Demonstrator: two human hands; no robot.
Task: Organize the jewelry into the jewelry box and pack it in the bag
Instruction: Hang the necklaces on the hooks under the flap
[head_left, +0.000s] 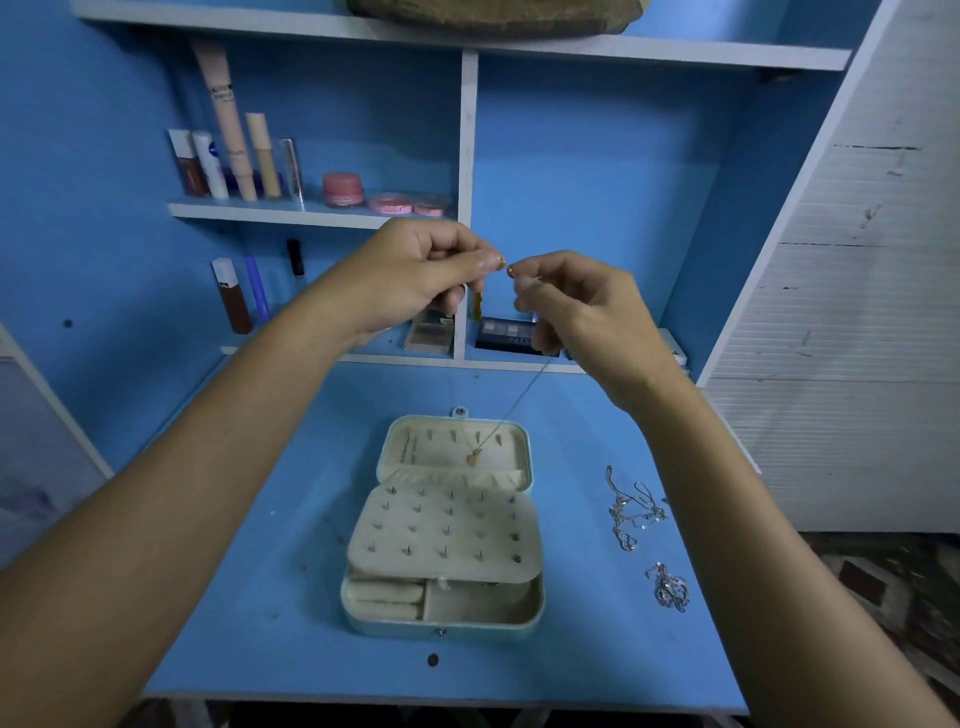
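Both my hands are raised above the open jewelry box (530, 597). My left hand (415, 278) and my right hand (576, 306) each pinch one end of a thin necklace, fingertips almost touching. Its chain hangs down in a loop, and a small pendant (472, 458) dangles in front of the box's open lid (522, 447). The box is pale teal with a cream lining; an earring panel with several studs covers its lower part. Two tangles of silver chains lie on the desk to the right of the box, a larger one (631, 512) and a smaller one (670, 587). A brownish bag (493, 15) sits on the top shelf.
The blue desk (260, 623) has white shelves behind it. Cosmetic tubes (228, 135) and pink jars (343, 189) stand on the upper left shelf. Eyeshadow palettes (506, 335) lie on the low shelf behind my hands. A white panel wall (857, 312) borders the right side.
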